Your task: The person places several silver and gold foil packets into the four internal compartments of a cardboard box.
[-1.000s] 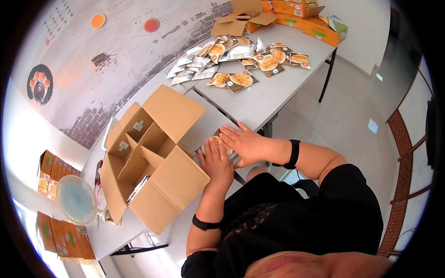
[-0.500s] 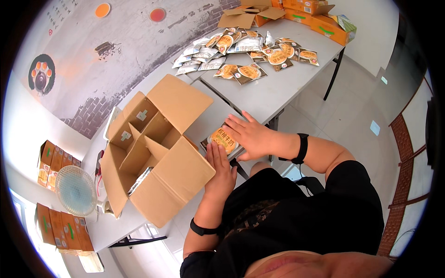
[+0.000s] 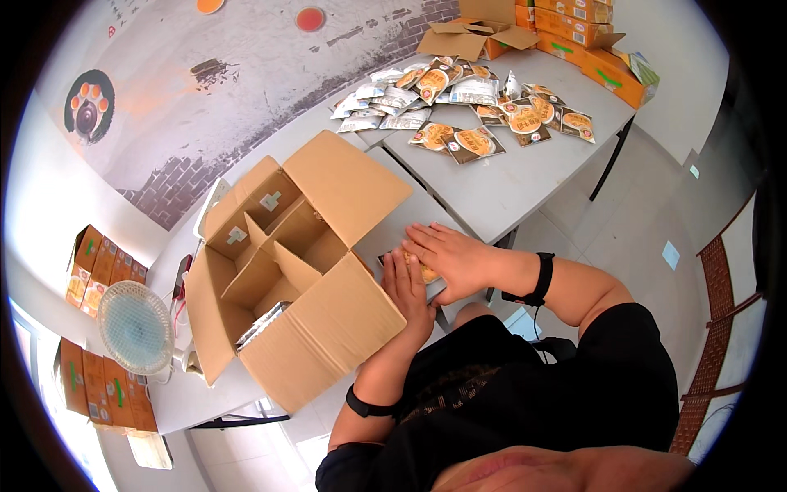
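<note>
Beneath both hands a brown and orange food pouch (image 3: 429, 274) lies flat on the grey table, mostly covered. My left hand (image 3: 407, 292) rests on its left part with fingers stretched out flat. On its right part my right hand (image 3: 449, 261) presses flat, fingers extended, so the two hands nearly meet. Just left of them stands an open cardboard box (image 3: 324, 332), flaps spread out. Cardboard dividers (image 3: 262, 271) split its inside into compartments. Silvery pouches (image 3: 261, 326) stand in the near compartment.
Several pouches (image 3: 475, 143) lie piled on the far table (image 3: 525, 176), some showing silvery-white sides. Orange cartons (image 3: 611, 75) and an opened box (image 3: 484, 37) stand at the back. At left are a round mesh-covered fan (image 3: 136, 326) and more orange cartons (image 3: 106, 385).
My hands have drawn closer together over the pouch and cover more of it. The whole view has shifted slightly, with the box and tables appearing further right.
</note>
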Motion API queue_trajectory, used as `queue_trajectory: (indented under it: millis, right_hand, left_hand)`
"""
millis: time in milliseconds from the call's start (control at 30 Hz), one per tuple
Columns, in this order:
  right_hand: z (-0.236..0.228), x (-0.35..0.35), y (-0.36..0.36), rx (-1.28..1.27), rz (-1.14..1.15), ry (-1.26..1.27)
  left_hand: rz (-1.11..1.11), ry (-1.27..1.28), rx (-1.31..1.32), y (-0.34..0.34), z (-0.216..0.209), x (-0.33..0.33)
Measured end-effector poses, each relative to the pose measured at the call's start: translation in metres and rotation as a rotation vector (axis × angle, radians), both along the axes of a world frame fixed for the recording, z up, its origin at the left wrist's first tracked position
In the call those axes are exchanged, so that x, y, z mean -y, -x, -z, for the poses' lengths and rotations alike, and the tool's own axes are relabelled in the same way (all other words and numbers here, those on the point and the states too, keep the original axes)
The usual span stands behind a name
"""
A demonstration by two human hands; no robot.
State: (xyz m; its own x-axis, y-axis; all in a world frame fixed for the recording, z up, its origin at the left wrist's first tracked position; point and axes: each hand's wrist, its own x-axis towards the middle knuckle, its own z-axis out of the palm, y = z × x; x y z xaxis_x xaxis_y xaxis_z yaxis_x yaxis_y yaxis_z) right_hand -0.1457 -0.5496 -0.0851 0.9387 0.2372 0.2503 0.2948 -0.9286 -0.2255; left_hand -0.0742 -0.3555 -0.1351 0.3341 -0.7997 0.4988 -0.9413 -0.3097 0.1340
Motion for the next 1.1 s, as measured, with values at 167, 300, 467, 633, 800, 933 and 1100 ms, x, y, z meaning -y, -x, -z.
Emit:
queue_trajectory:
  millis: [167, 300, 467, 633, 800, 933, 1100]
  right_hand:
    - [0.002, -0.001, 0.001, 0.034, 0.001, 0.022]
    - [0.001, -0.007, 0.006, 0.099, 0.029, 0.053]
    - [0.006, -0.016, 0.019, 0.120, 0.102, 0.081]
    - [0.017, -0.023, 0.037, 0.149, 0.144, 0.132]
    - [0.019, -0.031, 0.056, 0.115, 0.195, 0.183]
    - [0.023, -0.034, 0.068, 0.110, 0.207, 0.212]
    - [0.023, -0.033, 0.071, 0.155, 0.202, 0.206]
  left_hand:
    - [-0.006, -0.006, 0.042, 0.002, 0.002, 0.000]
    - [-0.038, -0.072, 0.113, 0.005, 0.000, -0.004]
    - [-0.048, -0.192, 0.114, 0.014, -0.008, -0.020]
    - [-0.073, -0.312, 0.113, 0.029, -0.018, -0.036]
    - [-0.109, -0.390, 0.124, 0.040, -0.023, -0.041]
    - [-0.125, -0.370, 0.147, 0.045, -0.019, -0.045]
    - [-0.071, -0.214, 0.099, 0.042, -0.014, -0.044]
